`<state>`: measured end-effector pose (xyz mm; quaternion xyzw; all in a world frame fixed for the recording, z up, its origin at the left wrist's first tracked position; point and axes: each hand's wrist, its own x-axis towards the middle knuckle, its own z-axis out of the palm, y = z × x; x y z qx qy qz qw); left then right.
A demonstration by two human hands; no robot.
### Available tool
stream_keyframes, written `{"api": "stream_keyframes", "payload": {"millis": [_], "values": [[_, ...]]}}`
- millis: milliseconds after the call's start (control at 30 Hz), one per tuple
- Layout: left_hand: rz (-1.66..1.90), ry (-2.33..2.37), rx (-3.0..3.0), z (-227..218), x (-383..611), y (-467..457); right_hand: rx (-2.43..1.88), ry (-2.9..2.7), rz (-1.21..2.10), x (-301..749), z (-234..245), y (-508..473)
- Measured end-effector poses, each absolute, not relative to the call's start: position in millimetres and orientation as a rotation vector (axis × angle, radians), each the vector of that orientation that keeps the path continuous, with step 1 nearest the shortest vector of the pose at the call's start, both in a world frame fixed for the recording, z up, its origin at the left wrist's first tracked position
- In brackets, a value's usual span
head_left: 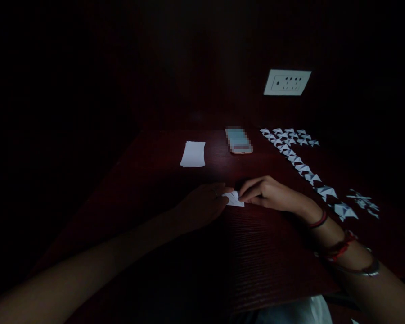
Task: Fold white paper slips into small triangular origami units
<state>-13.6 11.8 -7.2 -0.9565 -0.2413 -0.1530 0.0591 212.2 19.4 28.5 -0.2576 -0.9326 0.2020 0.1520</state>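
Darkness fills the room around the reddish desk (273, 256), its grain running to the near edge. White folded pieces (303, 168) line its right side, apart from the right hand (272, 193). Beyond the left hand (200, 204), short of the far edge, lie a paper stack (193, 154) and a phone (239, 140). Between both hands sits a small folded paper (235, 198): the right grip pinches it; the left's fingers rest on it, whether pinching I cannot tell.
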Motion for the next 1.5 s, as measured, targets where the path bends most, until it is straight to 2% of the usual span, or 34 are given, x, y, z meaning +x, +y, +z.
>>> {"api": "stream_keyframes", "payload": {"millis": [433, 1100, 1500], "values": [[-0.315, -0.839, -2.941, -4, -11, 9, -0.753, -2.701, 0.542, 211, 30, 18], [-0.394, -0.815, -2.984, -4, -12, 12, -0.741, -2.71, 0.612, 213, 33, 18], [-0.416, -0.839, -3.05, 2, -14, 12, -0.849, -2.72, 0.323, 208, 25, 27]]}}
